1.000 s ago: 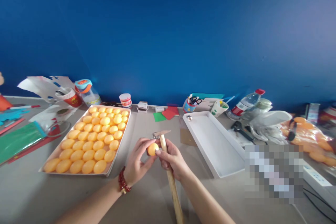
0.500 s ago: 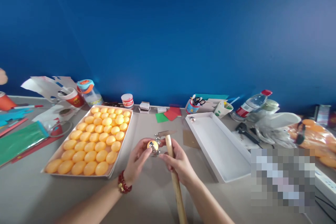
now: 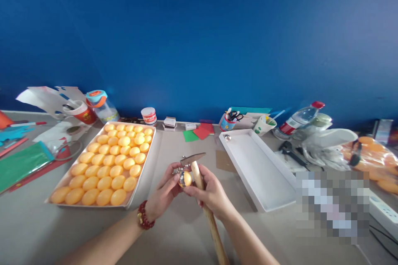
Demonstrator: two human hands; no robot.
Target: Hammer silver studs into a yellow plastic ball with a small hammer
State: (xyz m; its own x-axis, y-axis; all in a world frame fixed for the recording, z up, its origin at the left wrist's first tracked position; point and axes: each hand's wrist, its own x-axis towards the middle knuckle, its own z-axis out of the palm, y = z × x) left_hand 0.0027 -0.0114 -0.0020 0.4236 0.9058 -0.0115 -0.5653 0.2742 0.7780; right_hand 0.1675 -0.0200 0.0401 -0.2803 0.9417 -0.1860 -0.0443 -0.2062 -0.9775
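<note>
My left hand pinches a small orange ball that has a shiny metal piece on its left side. My right hand is closed round the wooden handle of a small hammer, and its fingertips also touch the ball. The hammer's metal head points away from me, above the ball. Both hands are raised over the grey table between two trays. A red bead bracelet is on my left wrist.
A tray filled with several orange balls lies to the left. An almost bare white tray lies to the right, with a small metal piece in its far corner. Cups, scissors, coloured paper, a water bottle and a bag of orange balls line the back and sides.
The ball was turned between my fingers, so its metal piece came into sight. Both hands and the hammer stayed in nearly the same place above the table.
</note>
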